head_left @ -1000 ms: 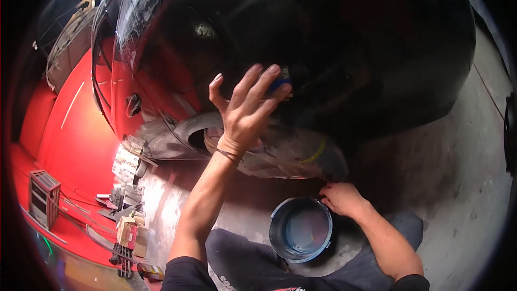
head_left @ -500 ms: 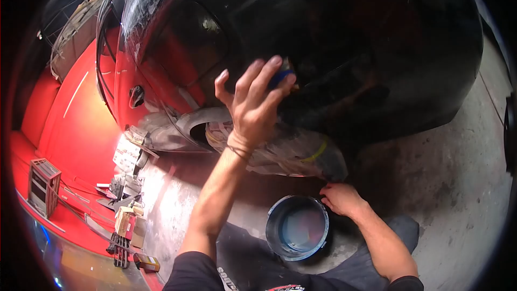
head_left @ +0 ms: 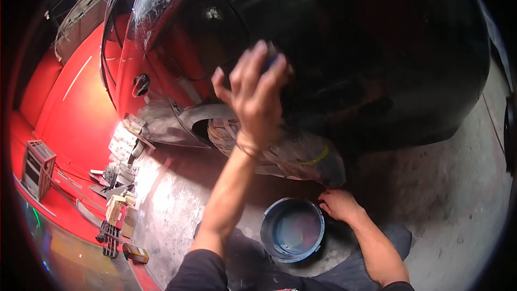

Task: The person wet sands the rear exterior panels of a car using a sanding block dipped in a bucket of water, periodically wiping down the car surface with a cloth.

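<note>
My left hand (head_left: pixel 256 94) is raised against the dark car panel (head_left: pixel 344 70), fingers bent over a small blue block (head_left: pixel 270 62). Motion blurs the block, and the fingers partly cover it. Below that wrist is a wheel wrapped in wrinkled plastic (head_left: pixel 291 153), with a yellow strip (head_left: pixel 318 154) across it. My right hand (head_left: pixel 339 203) is low, beside the rim of a round dark bucket (head_left: pixel 265 226) and under the wrapped wheel's lower end. Its fingers are curled; whatever may be in them is hidden. Cloudy bluish water (head_left: pixel 296 231) stands in the bucket.
A red car body (head_left: pixel 81 97) is on the left. Along it lie boxes (head_left: pixel 121 213), papers (head_left: pixel 123 143) and a small yellow-and-dark box (head_left: pixel 135 254). A grey slotted unit (head_left: pixel 39 170) stands farther left. Concrete floor (head_left: pixel 431 205) extends to the right.
My left hand has moved slightly upward over the dark panel with the blue block. My right hand stays beside the bucket. The whole view has shifted a little.
</note>
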### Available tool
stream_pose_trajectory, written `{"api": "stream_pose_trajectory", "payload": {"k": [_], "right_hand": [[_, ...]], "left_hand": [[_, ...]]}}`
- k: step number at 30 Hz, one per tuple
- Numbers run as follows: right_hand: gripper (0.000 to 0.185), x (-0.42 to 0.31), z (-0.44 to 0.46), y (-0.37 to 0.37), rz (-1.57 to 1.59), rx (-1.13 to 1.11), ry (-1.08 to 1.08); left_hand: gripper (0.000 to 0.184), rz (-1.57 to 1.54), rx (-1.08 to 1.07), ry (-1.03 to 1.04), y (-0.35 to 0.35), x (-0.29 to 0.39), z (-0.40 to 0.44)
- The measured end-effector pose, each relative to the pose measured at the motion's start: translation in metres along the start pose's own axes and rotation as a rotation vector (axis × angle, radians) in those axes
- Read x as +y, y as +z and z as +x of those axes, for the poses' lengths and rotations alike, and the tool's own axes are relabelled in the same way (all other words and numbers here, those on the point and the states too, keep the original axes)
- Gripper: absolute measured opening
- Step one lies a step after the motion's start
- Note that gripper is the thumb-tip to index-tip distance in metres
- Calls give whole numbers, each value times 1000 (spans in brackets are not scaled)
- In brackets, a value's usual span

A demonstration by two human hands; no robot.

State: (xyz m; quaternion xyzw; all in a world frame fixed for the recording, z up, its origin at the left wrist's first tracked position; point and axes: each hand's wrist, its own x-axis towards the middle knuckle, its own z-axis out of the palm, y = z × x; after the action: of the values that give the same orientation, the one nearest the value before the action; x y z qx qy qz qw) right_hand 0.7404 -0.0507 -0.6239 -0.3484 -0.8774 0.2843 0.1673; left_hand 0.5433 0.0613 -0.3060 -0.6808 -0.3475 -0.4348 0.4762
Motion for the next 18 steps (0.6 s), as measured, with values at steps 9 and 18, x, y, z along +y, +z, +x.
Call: {"api": "stream_pose_trajectory", "payload": {"k": [9, 18], "right_hand": [[29, -1, 2, -8, 30, -27, 44], [29, 6, 5, -6, 53, -10, 29]], "left_hand": [[28, 55, 158, 64, 29, -53, 138], [32, 32, 54, 236, 39, 43, 169]]}}
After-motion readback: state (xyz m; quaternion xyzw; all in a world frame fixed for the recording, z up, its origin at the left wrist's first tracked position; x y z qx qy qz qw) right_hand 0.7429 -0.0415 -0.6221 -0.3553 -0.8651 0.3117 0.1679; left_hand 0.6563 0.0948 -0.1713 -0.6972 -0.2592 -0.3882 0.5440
